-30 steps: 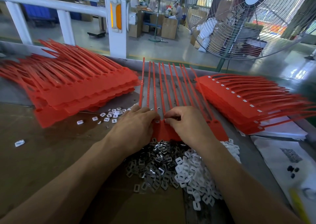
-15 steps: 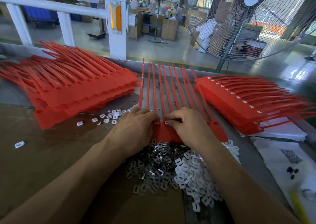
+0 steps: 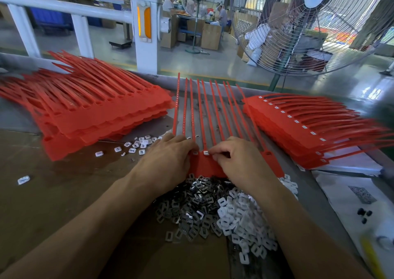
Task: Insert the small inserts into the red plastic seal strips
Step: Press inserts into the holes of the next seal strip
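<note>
Centrally, a joined sheet of red seal strips (image 3: 210, 163) is lying flat on the bench (image 3: 42, 193), tails fanning away toward the railing (image 3: 64, 6). White inserts (image 3: 206, 152) are sitting in the sockets along the sheet's head row. Both hands are resting on the sheet's near end. The right hand (image 3: 241, 161) is curling its fingers down beside the seated insert, fingertips at the socket row; whether it is pinching an insert I cannot tell. The left hand (image 3: 166, 163) is lying knuckles-up with fingers bent, tips pressing the row just left of it; anything held is hidden. Just nearer, a heap of loose parts is spreading: grey metal clips (image 3: 191, 210) left, white inserts right. More scattered inserts (image 3: 138, 146) are lying beside the left stack of strips (image 3: 96, 112). Another stack (image 3: 309, 129), already fitted, is sitting right. A fan (image 3: 309, 23) is standing beyond.
</note>
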{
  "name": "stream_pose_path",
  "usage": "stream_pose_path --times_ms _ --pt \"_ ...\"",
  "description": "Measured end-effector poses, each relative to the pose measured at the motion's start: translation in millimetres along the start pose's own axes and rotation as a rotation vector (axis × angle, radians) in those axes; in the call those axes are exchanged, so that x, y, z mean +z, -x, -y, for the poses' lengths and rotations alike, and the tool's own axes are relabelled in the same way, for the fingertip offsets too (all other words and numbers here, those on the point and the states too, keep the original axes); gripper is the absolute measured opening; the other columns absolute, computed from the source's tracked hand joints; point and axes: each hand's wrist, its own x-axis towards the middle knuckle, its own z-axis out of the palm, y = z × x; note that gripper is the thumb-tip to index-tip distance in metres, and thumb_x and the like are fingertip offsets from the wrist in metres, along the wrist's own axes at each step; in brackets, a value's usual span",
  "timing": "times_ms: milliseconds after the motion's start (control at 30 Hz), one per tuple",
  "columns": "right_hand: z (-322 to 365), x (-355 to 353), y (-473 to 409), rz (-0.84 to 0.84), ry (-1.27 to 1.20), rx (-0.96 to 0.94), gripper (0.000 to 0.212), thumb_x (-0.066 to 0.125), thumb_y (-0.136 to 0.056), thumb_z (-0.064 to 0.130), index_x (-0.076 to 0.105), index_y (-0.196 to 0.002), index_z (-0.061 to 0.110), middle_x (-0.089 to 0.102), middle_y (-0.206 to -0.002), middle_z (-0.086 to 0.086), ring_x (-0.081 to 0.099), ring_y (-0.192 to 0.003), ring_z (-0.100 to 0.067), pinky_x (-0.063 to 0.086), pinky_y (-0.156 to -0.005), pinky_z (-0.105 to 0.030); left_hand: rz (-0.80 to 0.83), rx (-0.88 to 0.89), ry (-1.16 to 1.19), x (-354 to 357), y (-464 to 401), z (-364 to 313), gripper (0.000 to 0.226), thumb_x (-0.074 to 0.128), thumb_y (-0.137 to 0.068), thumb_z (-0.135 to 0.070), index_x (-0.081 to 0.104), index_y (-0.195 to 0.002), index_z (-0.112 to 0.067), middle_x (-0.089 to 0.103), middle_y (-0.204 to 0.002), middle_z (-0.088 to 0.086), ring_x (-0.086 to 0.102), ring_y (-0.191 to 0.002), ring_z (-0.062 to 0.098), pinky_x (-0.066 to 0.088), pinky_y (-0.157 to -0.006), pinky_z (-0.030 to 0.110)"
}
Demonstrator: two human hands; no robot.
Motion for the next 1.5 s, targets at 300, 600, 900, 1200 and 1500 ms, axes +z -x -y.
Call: stream_pose_path --times_ms 300,600,900,1200,1500 --pt "5.6 0.1 3.9 0.035 0.078 -0.072 0.026 0.059 -0.105 0.021 0.076 -0.123 0.029 0.062 -0.105 0.003 0.061 -0.098 -0.013 0.05 -0.087 -0.029 0.0 0.002 -0.008 -0.3 0.7 -0.1 0.032 0.044 -0.101 -0.026 0.058 -0.129 -0.031 0.059 -0.124 -0.01 0.045 -0.119 0.017 0.039 -0.103 0.035" --pt "10.7 0.0 3.3 0.069 0.207 -0.074 0.031 0.054 -0.104 0.023 0.074 -0.125 0.035 0.057 -0.106 0.004 0.058 -0.103 -0.017 0.054 -0.088 -0.04 0.017 -0.008 -0.012 0.0 0.5 -1.0 0.033 0.041 -0.101 -0.029 0.057 -0.129 -0.031 0.059 -0.124 -0.01 0.044 -0.118 0.017 0.039 -0.104 0.038" --pt "16.3 4.0 8.2 0.073 0.366 -0.125 0.034 0.049 -0.103 0.025 0.072 -0.126 0.035 0.05 -0.099 0.006 0.055 -0.096 -0.016 0.042 -0.071 -0.031 0.022 -0.005 -0.007 0.5 1.2 -0.5 0.035 0.041 -0.099 -0.029 0.058 -0.129 -0.031 0.06 -0.125 -0.009 0.045 -0.118 0.017 0.04 -0.103 0.039" --pt "-9.0 -24.6 14.3 0.057 -0.027 -0.057 0.015 0.069 -0.097 0.031 0.078 -0.108 0.036 0.07 -0.101 0.027 0.062 -0.094 0.011 0.041 -0.077 -0.011 -0.001 0.029 -0.001 1.7 -0.4 7.0 0.031 0.046 -0.099 -0.026 0.061 -0.125 -0.03 0.062 -0.121 -0.008 0.048 -0.116 0.017 0.041 -0.104 0.039" --pt "5.8 -53.4 27.8 0.56 -0.149 -0.099 0.019 0.086 -0.079 0.048 0.077 -0.086 0.033 0.073 -0.082 0.003 0.064 -0.067 -0.008 0.052 -0.061 -0.023 -0.01 0.001 0.001 -0.3 -1.3 9.3 0.031 0.048 -0.098 -0.024 0.063 -0.124 -0.029 0.063 -0.122 -0.009 0.049 -0.115 0.019 0.041 -0.102 0.043"
